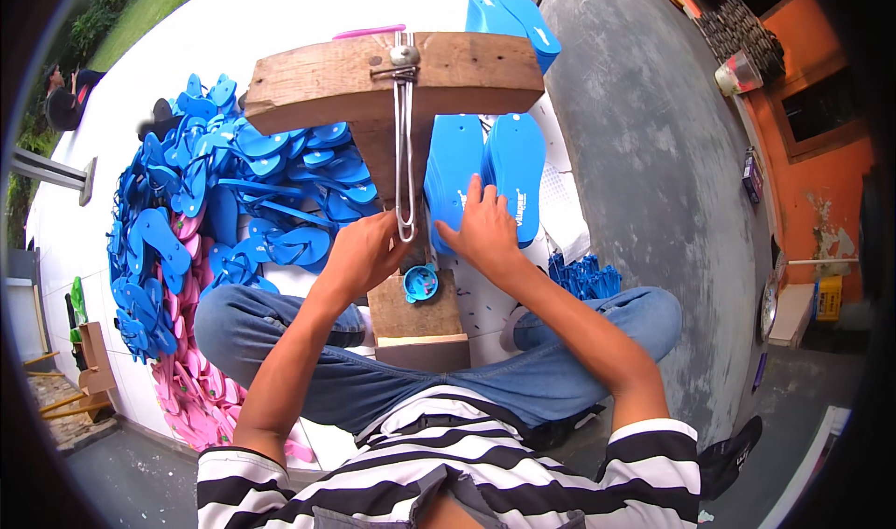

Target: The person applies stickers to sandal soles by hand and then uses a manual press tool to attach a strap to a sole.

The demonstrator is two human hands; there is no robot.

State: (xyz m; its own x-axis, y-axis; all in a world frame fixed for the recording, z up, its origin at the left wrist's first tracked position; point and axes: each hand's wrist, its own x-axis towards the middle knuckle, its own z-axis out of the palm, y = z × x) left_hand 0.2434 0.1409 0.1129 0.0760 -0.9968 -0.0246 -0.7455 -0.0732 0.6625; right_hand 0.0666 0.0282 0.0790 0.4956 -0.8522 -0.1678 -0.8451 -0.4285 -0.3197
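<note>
In front of me stands a T-shaped wooden stand with a thick crossbar (pixel 308 79). A long looped metal wire (pixel 405 156) hangs from a bolt down its post. Beside the wire's lower end, my left hand (pixel 369 249) is closed with curled fingers; what it grips is hidden. My right hand (pixel 485 230) is open, fingers spread, over the near end of a stack of blue sandal soles (pixel 455 151). A second blue sole stack (pixel 519 170) lies just to its right. On the stand's wooden base (pixel 411 316) sits a small round blue dish (pixel 421 284) with tiny bits in it.
A big heap of blue flip-flops (pixel 252 146) spreads on the left, with pink flip-flops (pixel 191 389) along its near side. More blue soles (pixel 513 20) lie beyond the crossbar. Blue straps (pixel 586 277) are piled by my right knee. A person (pixel 67 95) sits far left.
</note>
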